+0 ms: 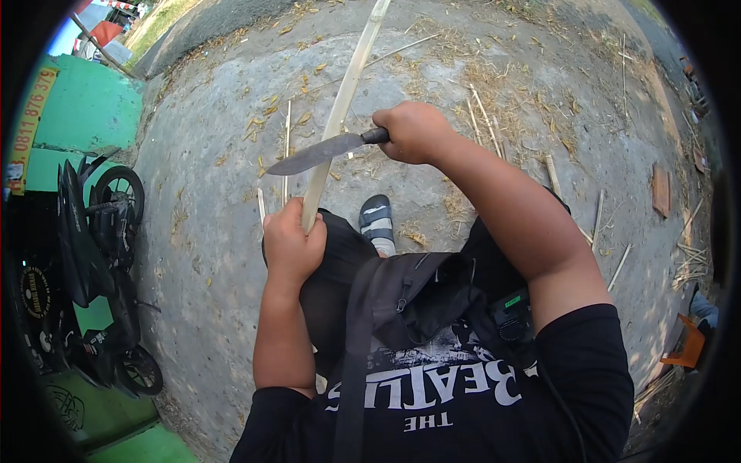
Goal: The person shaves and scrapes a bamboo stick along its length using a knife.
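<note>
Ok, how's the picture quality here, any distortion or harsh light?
Head view: fisheye distortion with black rounded borders; mostly soft daylight on the ground, dappled at lower right; brightest toward upper left; knife and shirt lettering fairly sharp.

1 long pale bamboo strip [351,85], slanting from top centre to centre-left, 1 dark-handled knife [315,156] crossing it, tip leftward

Dull metal blade [315,155], smooth pale wooden strip [349,86]

Bright daylight; strong fisheye curvature; black vignette around edges; mostly sharp.
</note>
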Demonstrator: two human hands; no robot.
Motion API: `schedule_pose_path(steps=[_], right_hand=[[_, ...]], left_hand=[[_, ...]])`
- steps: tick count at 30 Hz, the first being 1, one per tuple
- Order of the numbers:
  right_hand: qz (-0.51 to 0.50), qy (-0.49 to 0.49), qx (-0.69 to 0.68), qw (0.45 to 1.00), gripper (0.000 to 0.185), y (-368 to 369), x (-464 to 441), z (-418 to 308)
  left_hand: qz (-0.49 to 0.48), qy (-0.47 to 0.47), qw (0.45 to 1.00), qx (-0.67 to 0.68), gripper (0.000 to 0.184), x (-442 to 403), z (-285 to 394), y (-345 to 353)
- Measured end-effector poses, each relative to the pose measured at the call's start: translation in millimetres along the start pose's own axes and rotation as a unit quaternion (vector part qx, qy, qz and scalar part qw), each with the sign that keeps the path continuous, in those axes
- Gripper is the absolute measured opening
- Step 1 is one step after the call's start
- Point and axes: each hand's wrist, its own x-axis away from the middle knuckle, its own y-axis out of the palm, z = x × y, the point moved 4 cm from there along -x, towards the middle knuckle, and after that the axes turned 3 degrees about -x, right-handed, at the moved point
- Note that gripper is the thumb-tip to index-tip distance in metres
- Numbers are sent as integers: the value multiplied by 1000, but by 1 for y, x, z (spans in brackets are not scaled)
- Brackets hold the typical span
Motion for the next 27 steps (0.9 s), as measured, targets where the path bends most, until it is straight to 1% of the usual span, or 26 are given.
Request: schedule_pose_path(steps=[2, 4, 5, 8, 9, 11, 13, 14, 16, 17, 20, 21, 24, 25, 26, 27], right_hand=[[16, 26, -8, 999, 20, -10, -10, 20], [37, 42, -8, 998, 20, -20, -11, 31], [37, 36, -29, 998, 20, -16, -9, 30], [-29, -36, 63, 997, 22, -15, 7, -6], [-34, -22, 62, 997, 23, -10, 9, -10], [-26, 34, 37, 998, 24, -14, 5, -2], [-5, 93, -2, 996, 25, -19, -8, 17], [0, 78, 8, 997, 25, -18, -10, 27], [6, 54, 21, 998, 24, -22, -4, 23], [2, 57, -3, 998, 23, -19, -1, 19], [-40, -17, 74, 996, 22, -12, 11, -15], [-39, -22, 69, 997, 21, -10, 12, -20], [-25, 27, 47, 998, 21, -23, 1, -1], [-25, 8, 69, 997, 21, -19, -3, 4], [-20, 7, 54, 998, 21, -16, -5, 5], [-17, 6, 36, 999, 21, -12, -2, 1]], left_hand=[[27, 38, 999, -14, 12, -1, -2, -1], [31, 52, 998, -27, 12, 0, -1, -3], [31, 61, 997, -34, 12, 0, 0, -3], [22, 24, 999, -16, 12, -2, 1, 0], [24, 29, 999, -20, 13, -3, 2, 0], [28, 34, 999, -29, 13, -2, 6, 1], [33, 40, 998, -48, 14, 0, 7, 0], [37, 44, 997, -59, 14, -1, 7, -1], [43, 48, 995, -74, 15, 0, 3, 0], [44, 51, 995, -79, 15, 0, 3, 1], [39, 42, 997, -52, 15, -1, 4, 3], [28, 35, 998, -51, 14, -1, 4, 2], [-1, 22, 998, -53, 15, 0, 4, 3], [-7, 24, 998, -57, 15, 0, 3, 3], [-13, 25, 998, -63, 15, -2, 1, 3], [5, 28, 998, -54, 14, -2, 1, 2]])
